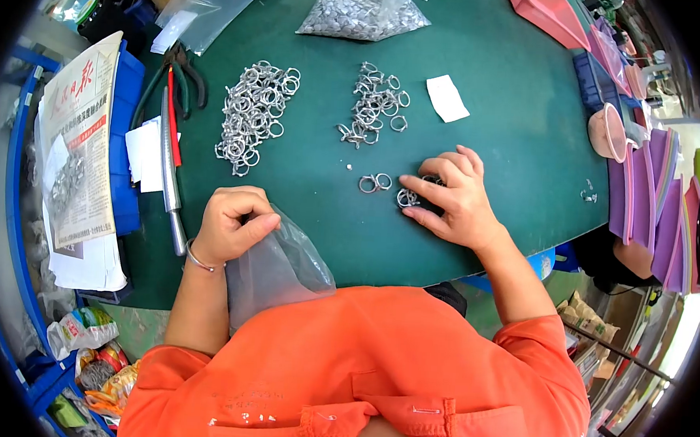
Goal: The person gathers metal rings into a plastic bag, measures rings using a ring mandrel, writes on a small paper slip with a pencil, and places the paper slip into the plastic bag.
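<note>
Green surface (515, 93), worked from its near edge.

Rings: 2 piles towards the far edge, the fuller pile (252, 114) left of the smaller pile (376, 105); 2 loose rings (376, 183) nearer the near edge; a few rings (407, 198) under the right hand (456, 194). Right fingers: part-curled, touching these; whether they grip cannot be told.

Left hand (237, 222), near edge: fingers curled, pinching the plastic bag (280, 266).

Status, judged: ring handling under way, only a few separated from the piles; both piles lie out. Which is finished, if either, cannot be told.

Containers: plastic bag, translucent, contents, if any, indistinct. Clear bag (361, 15), far edge, filled with small grey pieces. Blue bin (130, 155), left edge, newspaper (85, 145) against its side, contents hidden. Pink tray (547, 15), far right corner, contents indistinct.
</note>
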Demonstrator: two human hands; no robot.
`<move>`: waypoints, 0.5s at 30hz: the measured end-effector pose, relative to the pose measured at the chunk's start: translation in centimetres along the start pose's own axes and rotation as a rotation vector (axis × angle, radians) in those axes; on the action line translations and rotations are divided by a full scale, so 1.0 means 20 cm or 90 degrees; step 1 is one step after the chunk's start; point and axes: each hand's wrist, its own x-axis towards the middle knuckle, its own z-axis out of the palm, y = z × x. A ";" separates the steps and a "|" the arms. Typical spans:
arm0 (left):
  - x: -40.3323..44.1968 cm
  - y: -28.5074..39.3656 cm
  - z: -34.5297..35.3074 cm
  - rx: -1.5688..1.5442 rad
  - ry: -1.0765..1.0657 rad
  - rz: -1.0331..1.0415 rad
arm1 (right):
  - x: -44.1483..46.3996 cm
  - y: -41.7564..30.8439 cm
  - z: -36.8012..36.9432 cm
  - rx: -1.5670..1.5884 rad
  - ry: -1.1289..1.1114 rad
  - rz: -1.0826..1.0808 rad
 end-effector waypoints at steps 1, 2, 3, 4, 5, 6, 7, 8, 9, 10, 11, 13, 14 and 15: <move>0.00 0.00 0.00 -0.002 -0.001 0.001 | 0.00 0.01 0.01 0.011 -0.010 -0.014; 0.00 0.00 0.00 -0.002 0.000 0.000 | 0.00 0.02 0.03 0.022 -0.019 -0.028; 0.00 0.00 0.00 -0.005 0.001 -0.003 | -0.01 0.05 0.04 0.056 -0.015 -0.028; 0.00 0.00 0.00 -0.008 0.001 -0.006 | -0.02 0.06 0.05 0.056 -0.016 -0.029; 0.00 0.00 0.00 -0.009 0.002 -0.006 | -0.03 0.07 0.05 0.090 -0.013 -0.011; 0.00 0.00 0.00 -0.011 0.000 -0.007 | -0.03 0.08 0.05 0.122 -0.010 0.006; 0.00 0.00 0.00 -0.014 -0.003 -0.008 | -0.04 0.09 0.05 0.122 -0.011 0.006; 0.00 0.00 0.00 -0.014 -0.003 -0.007 | -0.05 0.10 0.05 0.128 -0.014 0.018; 0.01 0.01 0.00 -0.014 -0.005 -0.004 | -0.05 0.11 0.04 0.134 -0.017 0.030; 0.01 0.01 0.00 -0.013 -0.006 -0.001 | -0.03 0.10 0.03 0.134 -0.016 0.028; 0.01 0.01 0.00 -0.011 -0.004 0.000 | 0.01 0.08 0.00 0.125 -0.005 0.033; 0.01 0.01 0.00 -0.014 -0.006 -0.005 | 0.08 0.05 -0.01 0.118 0.004 0.037; 0.00 0.01 0.00 -0.013 -0.007 -0.006 | 0.11 0.04 -0.01 0.108 -0.027 0.012; 0.00 0.00 0.00 -0.014 -0.004 -0.008 | 0.13 0.04 -0.01 0.097 -0.057 -0.013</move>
